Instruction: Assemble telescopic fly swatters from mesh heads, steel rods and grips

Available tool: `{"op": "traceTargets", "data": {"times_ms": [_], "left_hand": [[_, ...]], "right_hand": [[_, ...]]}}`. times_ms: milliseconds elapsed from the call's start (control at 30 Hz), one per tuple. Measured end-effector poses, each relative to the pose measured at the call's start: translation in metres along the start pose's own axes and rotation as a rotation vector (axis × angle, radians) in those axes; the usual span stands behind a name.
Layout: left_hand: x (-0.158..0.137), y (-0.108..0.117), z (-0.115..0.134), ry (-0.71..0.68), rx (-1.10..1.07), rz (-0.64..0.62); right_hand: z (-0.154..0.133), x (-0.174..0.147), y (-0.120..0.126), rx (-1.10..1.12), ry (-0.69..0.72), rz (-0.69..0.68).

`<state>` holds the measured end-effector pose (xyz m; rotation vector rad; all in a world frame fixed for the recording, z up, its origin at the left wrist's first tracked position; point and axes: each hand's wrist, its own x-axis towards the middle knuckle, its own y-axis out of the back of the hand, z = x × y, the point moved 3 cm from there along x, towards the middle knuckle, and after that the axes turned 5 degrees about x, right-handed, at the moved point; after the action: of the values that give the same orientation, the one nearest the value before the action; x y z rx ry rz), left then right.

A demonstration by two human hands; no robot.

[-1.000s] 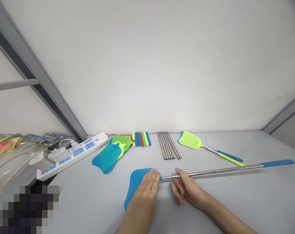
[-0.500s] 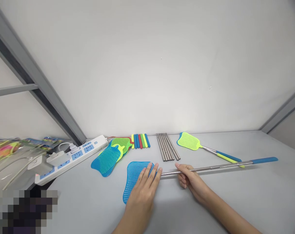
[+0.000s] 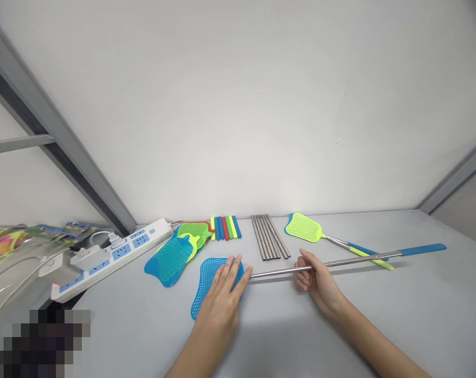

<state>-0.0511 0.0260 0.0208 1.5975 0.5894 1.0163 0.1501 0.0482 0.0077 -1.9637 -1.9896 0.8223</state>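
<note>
My left hand lies with its fingers stretched flat over the blue perforated head of a fly swatter; its thumb is hidden. My right hand is closed around the swatter's extended metal rod, thumb along the top. The rod runs right to a blue handle grip. Behind it, a yellow fly swatter lies over a blue one, both with short metal rods. Several loose metal tubes lie side by side beyond my hands.
Loose swatter heads, blue, yellow, green and red, overlap at the left. Several coloured handle grips lie in a row near the wall. A white power strip with plugs runs along the table's left side, beside plastic-bagged items.
My right hand has slid right along the rod, away from the swatter head. My left hand and the head have shifted slightly left and up.
</note>
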Motion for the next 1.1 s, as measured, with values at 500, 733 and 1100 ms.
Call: {"op": "traceTargets", "data": {"times_ms": [500, 733, 1100], "left_hand": [[-0.015, -0.006, 0.052, 0.205, -1.242, 0.038], [-0.004, -0.013, 0.037, 0.76, -2.013, -0.04], [0.0, 0.013, 0.018, 1.019, -1.995, 0.382]], "right_hand": [[0.009, -0.003, -0.008, 0.086, -0.043, -0.02], [0.01, -0.006, -0.013, 0.125, -0.034, -0.065], [0.015, -0.01, -0.016, -0.029, -0.051, -0.203]]}}
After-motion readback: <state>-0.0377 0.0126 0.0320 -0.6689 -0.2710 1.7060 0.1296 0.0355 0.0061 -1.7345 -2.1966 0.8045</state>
